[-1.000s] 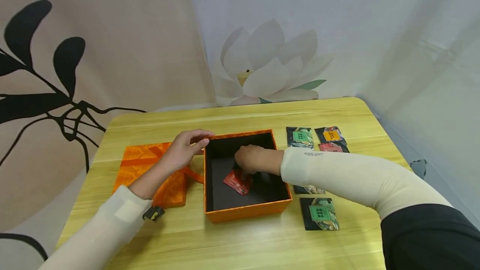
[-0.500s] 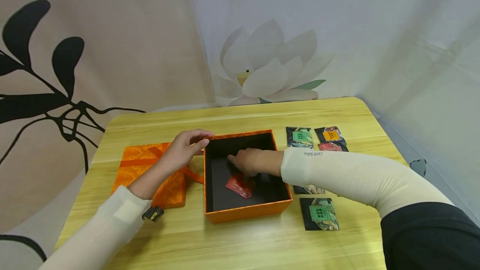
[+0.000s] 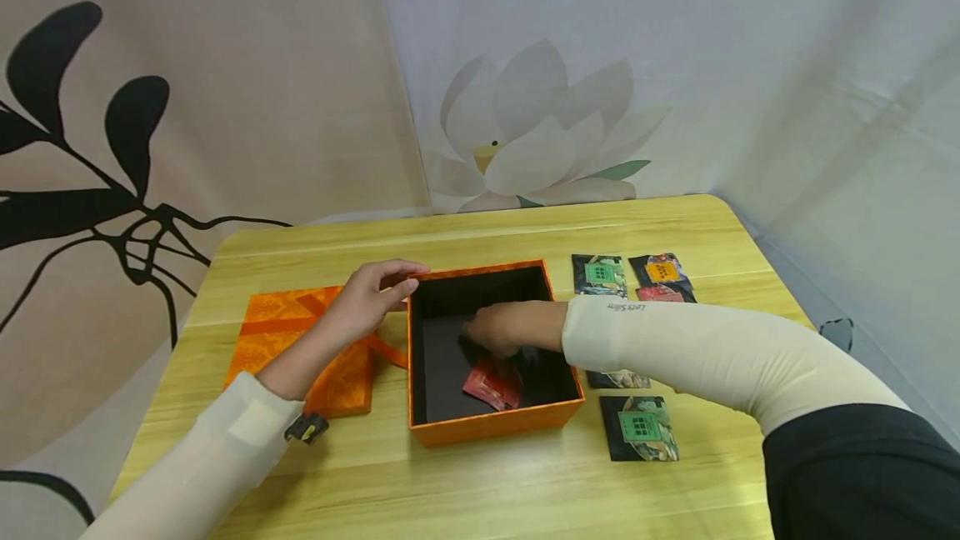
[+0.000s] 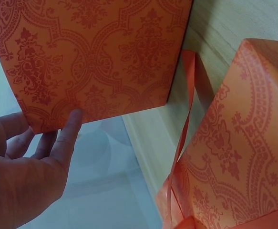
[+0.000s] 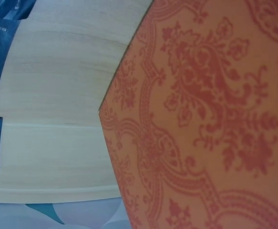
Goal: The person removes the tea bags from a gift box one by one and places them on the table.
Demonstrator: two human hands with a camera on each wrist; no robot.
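Note:
An open orange patterned box with a dark inside stands mid-table. My left hand grips its far left corner; in the left wrist view the fingers of that hand bend about the box edge. Inside the box, my right hand has its fingers bent down onto a sachet with a red part; it appears to pinch the sachet's dark upper end, though the fingertips are hidden. Only the box's outer wall fills most of the right wrist view, without the hand.
Left of the box lies an orange lid with a ribbon. Several sachets lie to the right, among them a green-labelled one, another green-labelled one and a yellow-labelled one. The right forearm partly covers some.
The red sachet has shifted nearer and slightly right inside the box. My right hand's fingers, stretched out half a second ago, are now bent downward. The left hand stays at the corner.

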